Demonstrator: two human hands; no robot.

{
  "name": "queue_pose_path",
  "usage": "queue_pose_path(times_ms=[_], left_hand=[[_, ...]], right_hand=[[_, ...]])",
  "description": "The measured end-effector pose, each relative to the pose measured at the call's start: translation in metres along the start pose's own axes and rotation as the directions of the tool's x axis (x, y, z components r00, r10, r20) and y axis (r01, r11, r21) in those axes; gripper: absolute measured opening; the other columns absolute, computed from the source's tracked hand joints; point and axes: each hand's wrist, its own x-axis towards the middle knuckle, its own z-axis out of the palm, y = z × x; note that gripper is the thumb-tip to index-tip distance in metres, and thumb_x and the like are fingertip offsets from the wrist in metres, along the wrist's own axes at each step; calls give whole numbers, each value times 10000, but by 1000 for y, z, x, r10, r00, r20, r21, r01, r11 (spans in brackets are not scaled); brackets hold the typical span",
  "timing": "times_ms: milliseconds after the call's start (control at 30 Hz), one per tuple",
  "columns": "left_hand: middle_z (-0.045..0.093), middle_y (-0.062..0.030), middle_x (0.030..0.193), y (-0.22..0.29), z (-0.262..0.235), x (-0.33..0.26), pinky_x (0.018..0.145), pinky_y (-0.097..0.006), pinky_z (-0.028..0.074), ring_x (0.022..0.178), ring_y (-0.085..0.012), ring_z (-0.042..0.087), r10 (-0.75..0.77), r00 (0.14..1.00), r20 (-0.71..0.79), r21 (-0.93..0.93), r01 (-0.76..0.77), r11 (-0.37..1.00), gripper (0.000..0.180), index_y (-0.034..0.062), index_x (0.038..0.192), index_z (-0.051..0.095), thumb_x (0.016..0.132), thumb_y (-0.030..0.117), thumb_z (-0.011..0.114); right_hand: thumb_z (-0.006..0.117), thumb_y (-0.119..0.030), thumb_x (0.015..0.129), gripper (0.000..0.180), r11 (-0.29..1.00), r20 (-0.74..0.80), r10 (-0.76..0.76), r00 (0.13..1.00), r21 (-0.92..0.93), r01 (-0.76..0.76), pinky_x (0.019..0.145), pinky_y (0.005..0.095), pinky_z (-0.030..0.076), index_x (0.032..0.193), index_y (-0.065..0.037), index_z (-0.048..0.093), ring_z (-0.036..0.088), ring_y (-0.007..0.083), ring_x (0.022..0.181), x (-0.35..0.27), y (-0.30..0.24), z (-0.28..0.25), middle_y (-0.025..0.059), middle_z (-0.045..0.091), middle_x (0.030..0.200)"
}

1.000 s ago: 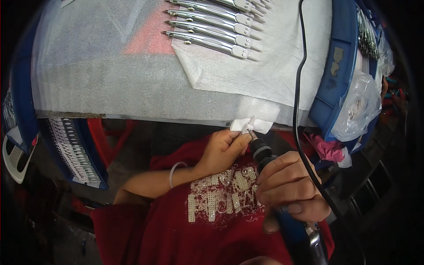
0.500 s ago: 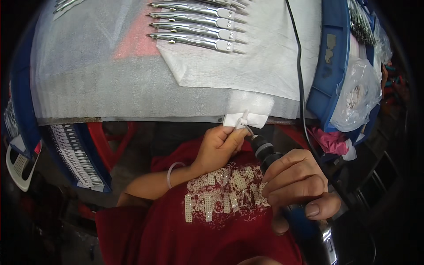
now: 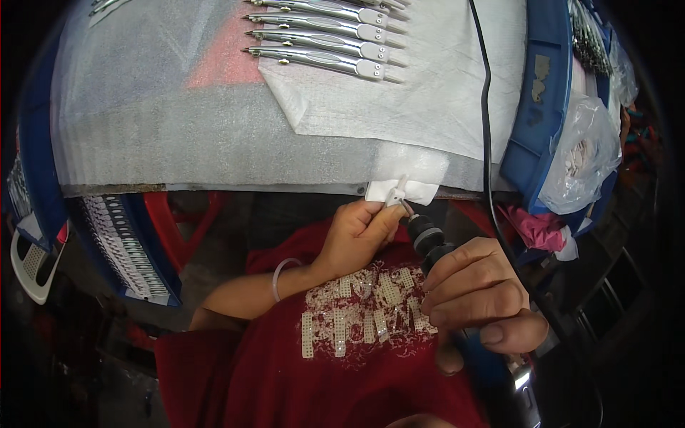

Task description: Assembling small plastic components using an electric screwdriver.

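In the head view, the left hand (image 3: 353, 234) pinches a small pale-grey, narrow-stemmed piece (image 3: 395, 197) between thumb and fingers, right at the front edge of the grey-sheeted desk (image 3: 178, 146). The piece lies against a folded white pad (image 3: 422, 192) that overlaps that edge, its stem pointing inward over the desk. The right hand (image 3: 489, 292) has its fingers curled around a black-and-blue electric driver with a ringed grey chuck (image 3: 427, 239); the driver slants up from the lower right, and its slim metal bit ends just beside the left thumb. Whether the bit touches the piece cannot be told.

Farther in, a row of slim silver metal tools with pale heads (image 3: 321, 60) rests on a creased white cloth (image 3: 428, 118), well apart from both hands. A broad stretch of cloth and grey sheet separates the row from the front edge. On the right, a thin black cable (image 3: 487, 121) runs down over the desk and passes near the right hand. Beyond it, a blue plastic crate (image 3: 524, 165) with a crumpled clear plastic bag (image 3: 581, 167) bounds the desk's right side. Below the front edge at left sits a blue tray of silver parts (image 3: 128, 242).
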Motion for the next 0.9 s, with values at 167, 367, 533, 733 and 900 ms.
queue_pose_path(times_ms=[167,367,533,733,900], left_hand=[[515,59,659,-5,-2,1,497,-167,293,564,-11,404,-22,1000,-3,16,22,1000,198,1,982,647,960,156,526],[546,38,660,-4,-3,0,505,-179,343,572,-20,443,-8,1000,-11,41,8,999,198,-4,968,661,956,150,537],[550,24,633,-6,0,2,510,-197,384,572,-30,468,43,999,2,30,-43,999,205,-15,948,669,953,148,546],[550,27,639,-9,-4,2,505,-193,376,575,-27,465,10,999,-47,61,-7,998,209,-17,918,665,953,151,545],[534,67,673,-4,-3,1,497,-160,302,571,-2,416,10,1000,4,39,-11,999,206,8,964,661,959,167,529]], right_hand=[[750,-254,791,451,988,166,83,983,-140,-60,529,273,534,982,-99,372,627,183,623,4,-1,-8,82,617,777],[773,-212,765,436,984,279,172,945,-95,-151,535,277,540,953,-91,399,649,197,645,17,-6,-12,93,634,779],[792,-140,704,408,990,189,139,972,-41,-133,536,313,542,921,-54,457,647,226,632,15,-3,-9,131,639,787],[763,-223,774,453,995,268,93,959,-43,-85,512,291,550,1009,-76,405,652,201,633,16,1,-14,110,639,783],[783,-169,724,479,1000,155,20,988,-11,-18,483,291,527,1026,-49,431,632,210,584,8,2,-1,134,629,759]])
